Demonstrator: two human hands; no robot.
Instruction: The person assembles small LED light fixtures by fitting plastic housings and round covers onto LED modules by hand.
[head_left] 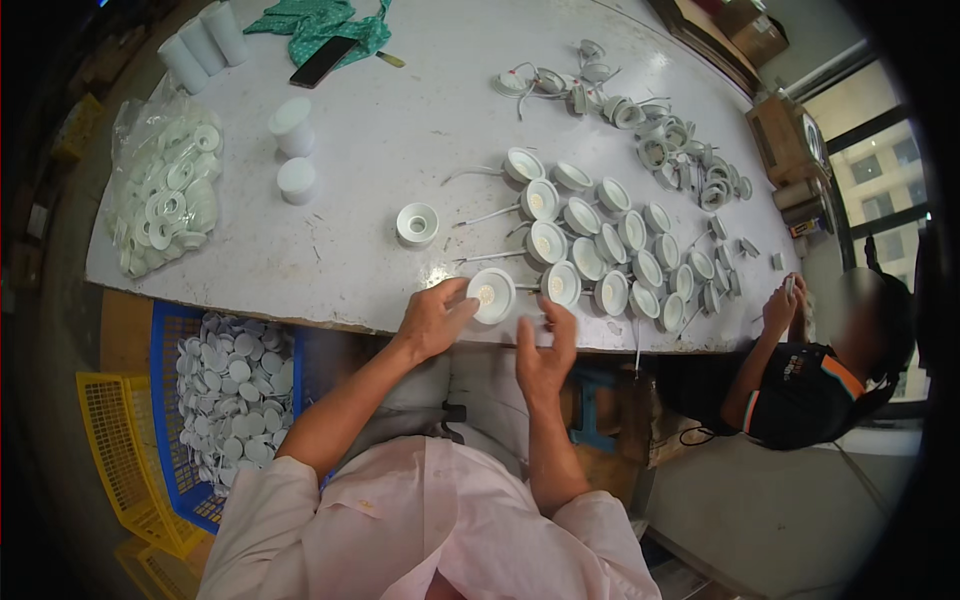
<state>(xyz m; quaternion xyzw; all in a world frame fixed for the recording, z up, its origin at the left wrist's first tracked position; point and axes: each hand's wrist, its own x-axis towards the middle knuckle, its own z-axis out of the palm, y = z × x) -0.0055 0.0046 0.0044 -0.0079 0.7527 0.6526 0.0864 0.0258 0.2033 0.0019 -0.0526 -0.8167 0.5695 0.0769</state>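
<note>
"Gripping what, the left hand (432,322)?"
"One round white lamp housing (491,297), by its rim, at the table's (345,240) near edge."
"The right hand (547,362)?"
"Loose, fingers parted, just right of it."

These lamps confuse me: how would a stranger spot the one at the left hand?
On the white table, follow the near edge to the left hand. The lamp there is a round white dish, yellowish in the middle; unlike its neighbours, it has that hand at its rim.

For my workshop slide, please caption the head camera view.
White table: left hand at the rim of a round white fitting, right hand open nearby, similar fittings clustered to the right.
</note>
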